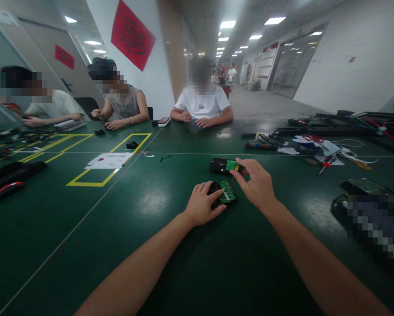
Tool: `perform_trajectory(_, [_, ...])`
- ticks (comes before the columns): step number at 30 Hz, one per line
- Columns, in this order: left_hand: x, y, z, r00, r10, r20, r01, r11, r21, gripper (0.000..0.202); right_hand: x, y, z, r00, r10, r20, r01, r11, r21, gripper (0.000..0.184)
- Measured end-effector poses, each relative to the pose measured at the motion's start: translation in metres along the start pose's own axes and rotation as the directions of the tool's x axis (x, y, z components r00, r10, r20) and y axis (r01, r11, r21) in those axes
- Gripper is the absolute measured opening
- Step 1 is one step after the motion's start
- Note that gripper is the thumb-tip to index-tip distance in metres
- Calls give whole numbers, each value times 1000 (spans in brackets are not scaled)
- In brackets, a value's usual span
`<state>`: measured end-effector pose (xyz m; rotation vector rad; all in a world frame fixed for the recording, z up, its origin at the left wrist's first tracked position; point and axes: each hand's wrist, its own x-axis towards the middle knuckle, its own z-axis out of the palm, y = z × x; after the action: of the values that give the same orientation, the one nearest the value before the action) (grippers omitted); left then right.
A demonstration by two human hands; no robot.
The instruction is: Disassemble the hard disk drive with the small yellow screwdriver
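On the green table (144,254), our left hand (200,202) lies with fingers spread over the near hard drive (229,190), while our right hand (256,180) curves thumb and forefinger at the right end of the far hard drive (219,165), whether pinching it we cannot tell.

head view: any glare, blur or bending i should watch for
Head view: pale glare patches lie on the green tabletop, under bright ceiling lights; head view: the glass door leans, suggesting wide-angle bending; head view: a pixelated patch hides something at lower right; head view: the near drive and far drive show fairly clearly, but any print is too small to read.
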<state>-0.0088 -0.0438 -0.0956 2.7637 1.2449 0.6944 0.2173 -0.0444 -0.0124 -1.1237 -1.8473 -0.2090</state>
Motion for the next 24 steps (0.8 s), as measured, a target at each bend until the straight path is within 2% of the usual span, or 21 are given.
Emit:
perform_trajectory(5, [0, 0, 0, 1000, 5, -8, -5, 1000, -5, 60, 3, -1, -3, 999, -47, 13, 46, 999, 3, 35])
perform_trajectory(10, [0, -1, 1, 1000, 6, -8, -6, 1000, -15, 60, 2, -2, -1, 999, -2, 37, -2, 995, 97, 28])
perform_trajectory(15, [0, 0, 0, 1000, 5, -10, -6, 1000, -17, 59, 1, -6, -2, 997, -16, 69, 10, 995, 100, 30])
perform_trajectory(20, [0, -1, 1, 1000, 2, -5, -2, 1000, -16, 60, -1, -1, 2, 992, 104, 74, -111, 989, 100, 42])
perform_trajectory(22, [0, -1, 2, 1000, -1, -7, 0, 1000, -16, 60, -1, 1, 4, 989, 134, 66, -140, 986, 91, 40])
perform_trajectory(24, [0, -1, 2, 1000, -1, -9, 1, 1000, -16, 60, -1, 1, 2, 992, 111, 63, -115, 991, 68, 35])
